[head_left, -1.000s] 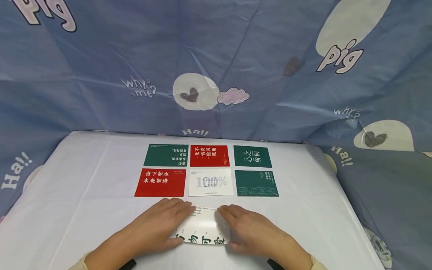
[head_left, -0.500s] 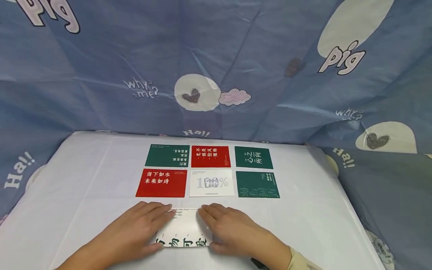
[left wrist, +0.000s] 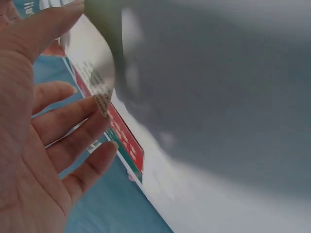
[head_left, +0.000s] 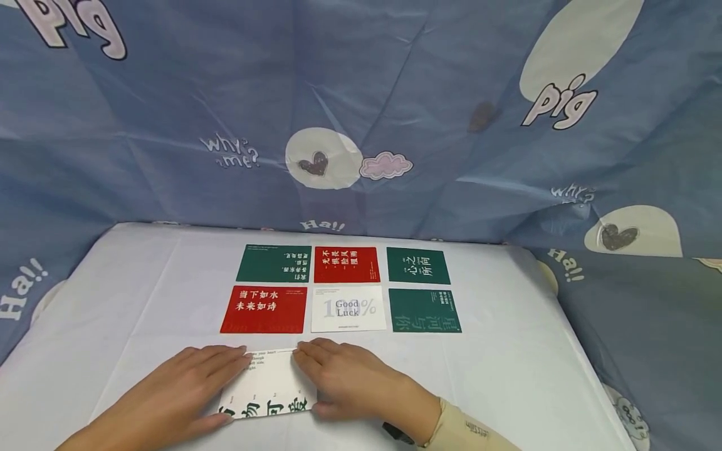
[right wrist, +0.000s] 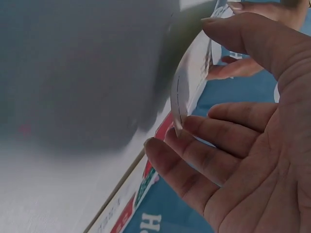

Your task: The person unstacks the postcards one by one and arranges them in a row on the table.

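Note:
Both hands hold one white card (head_left: 271, 383) with green Chinese characters along its lower edge, near the table's front. At its left edge is the left hand (head_left: 177, 393), thumb at the lower corner and fingers at the upper one. The right hand (head_left: 358, 383) grips the right edge in the same way. Both wrist views show the card (left wrist: 92, 51) bowed between thumb and fingers. Beyond the hands lie a red card (head_left: 263, 316), a white "Good Luck" card (head_left: 348, 319) and a green card (head_left: 423, 319).
A farther row holds a green card (head_left: 265, 263), a red card (head_left: 346, 272) and another green card (head_left: 417, 275). They lie flat on the white-covered table (head_left: 507, 351). A blue patterned cloth (head_left: 440, 94) hangs behind the table.
Both hands have moved left together with the white card between them. The card is now slightly tilted, its right side higher. The cards lying on the table keep their arrangement.

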Tool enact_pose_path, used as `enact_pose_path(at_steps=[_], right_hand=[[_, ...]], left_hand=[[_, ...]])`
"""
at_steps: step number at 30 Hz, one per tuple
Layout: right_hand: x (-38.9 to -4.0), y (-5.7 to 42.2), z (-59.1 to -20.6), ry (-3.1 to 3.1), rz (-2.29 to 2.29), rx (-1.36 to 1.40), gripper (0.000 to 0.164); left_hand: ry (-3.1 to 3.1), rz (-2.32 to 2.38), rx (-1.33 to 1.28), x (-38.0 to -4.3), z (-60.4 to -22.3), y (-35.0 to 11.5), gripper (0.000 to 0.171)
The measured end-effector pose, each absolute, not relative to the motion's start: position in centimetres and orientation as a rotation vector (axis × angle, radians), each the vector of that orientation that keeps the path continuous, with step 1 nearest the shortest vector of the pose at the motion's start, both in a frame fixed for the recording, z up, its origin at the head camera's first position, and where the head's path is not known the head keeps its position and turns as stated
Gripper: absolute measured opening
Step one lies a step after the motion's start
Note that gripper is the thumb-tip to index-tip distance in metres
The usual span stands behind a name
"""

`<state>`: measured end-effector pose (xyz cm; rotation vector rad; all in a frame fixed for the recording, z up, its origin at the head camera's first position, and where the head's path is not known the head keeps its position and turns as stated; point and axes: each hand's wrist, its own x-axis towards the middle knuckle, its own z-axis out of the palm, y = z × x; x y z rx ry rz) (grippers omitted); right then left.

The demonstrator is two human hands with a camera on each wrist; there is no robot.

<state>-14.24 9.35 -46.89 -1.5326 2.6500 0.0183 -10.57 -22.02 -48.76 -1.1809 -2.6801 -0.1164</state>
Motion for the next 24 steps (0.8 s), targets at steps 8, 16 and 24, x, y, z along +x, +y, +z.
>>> enact_pose_path(at_steps=[8, 16, 24], right_hand=[[-14.5, 7.3, -47.1, 2.642, 0.038, -1.559, 0.072], [-14.7, 6.0, -47.6, 2.635, 0.057, -1.519, 0.072], [-14.7, 5.6, -48.4, 2.695, 0.103, -1.528, 0.068]], left_hand=[[-2.798, -0.11, -1.116, -10.2, -49.4, -24.1, 0.086], [-2.651, -0.139, -1.158, -11.0, -50.2, -25.4, 0.086], [-2.792, -0.239, -1.061, -11.4, -50.4, -25.7, 0.088]])
